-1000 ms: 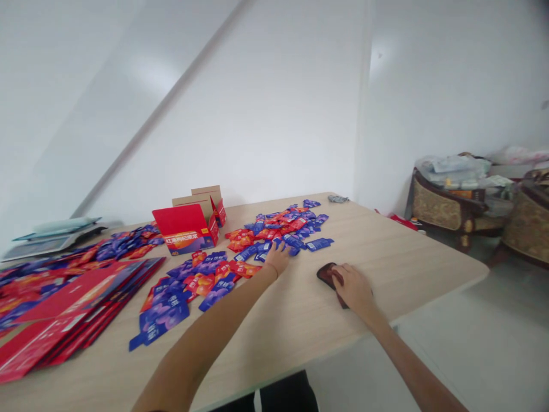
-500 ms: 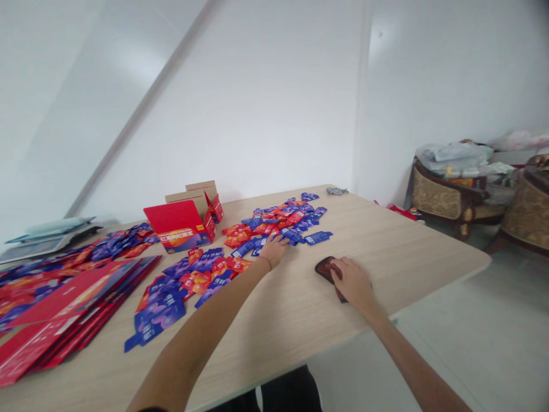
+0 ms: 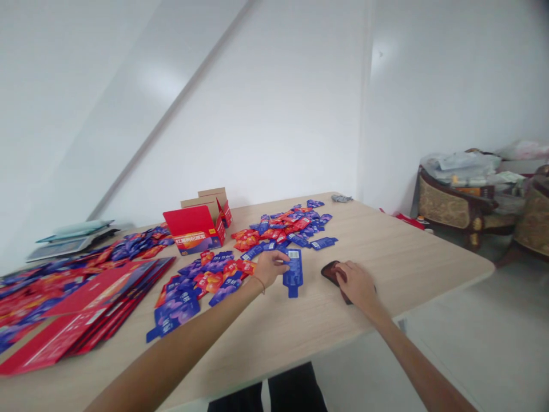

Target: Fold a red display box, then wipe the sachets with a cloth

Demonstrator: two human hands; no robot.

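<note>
My left hand (image 3: 271, 268) is closed, pinching a blue sachet (image 3: 293, 276) by its edge, just in front of the loose pile. The sachet's narrow end points toward me and its printed label faces up. To the right, my right hand (image 3: 357, 281) has its fingers curled over a dark brown flat object (image 3: 330, 271) with a black rim. Part of that object lies hidden under the hand, and its exact kind cannot be made out. Red and blue sachets (image 3: 283, 226) lie heaped beyond my left hand. A second spread of sachets (image 3: 210, 280) sits left of it.
Open red cartons (image 3: 195, 232) stand toward the back. Flattened red cartons (image 3: 98, 297) are stacked at left beside another large sachet heap (image 3: 43, 280). A grey crumpled item (image 3: 341, 198) rests at the table's far corner. Laden armchairs (image 3: 446, 200) are beyond the right edge.
My left hand has come back from the pile toward me with a blue sachet in it. My right hand stays on the dark brown object. The camera view has shifted slightly.
</note>
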